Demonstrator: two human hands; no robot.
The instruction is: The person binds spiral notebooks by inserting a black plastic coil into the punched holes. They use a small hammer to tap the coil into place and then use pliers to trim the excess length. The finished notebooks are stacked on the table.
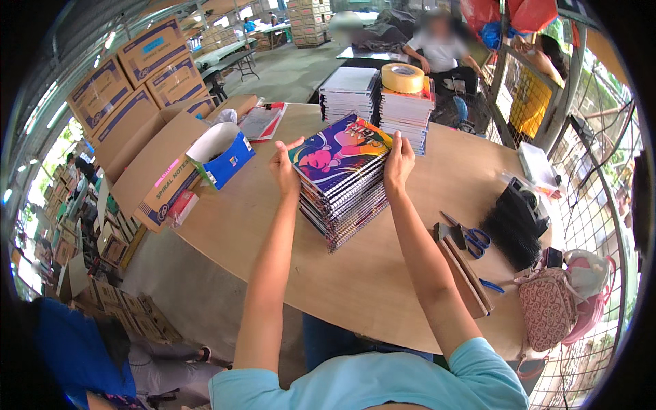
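Note:
A stack of spiral notebooks [342, 154] stands on the wooden table in front of me, its top cover purple, pink and yellow. My left hand [285, 167] is pressed against the stack's left side, thumb near the top cover's edge. Against the right side rests my right hand [400, 164], its fingers mostly hidden behind the notebooks. Between them the two hands grip the stack, whose lower notebooks sit slightly out of line. Just behind are two more stacks of notebooks [348, 92], the right one topped by a roll of yellowish tape [402, 78].
An open carton [154, 160] and a blue box [222, 160] occupy the table's left side. To the right lie scissors [475, 240], a brown wooden block [465, 277], black mesh material [512, 225] and a pink patterned bag [547, 307]. A person in blue [82, 348] is at lower left.

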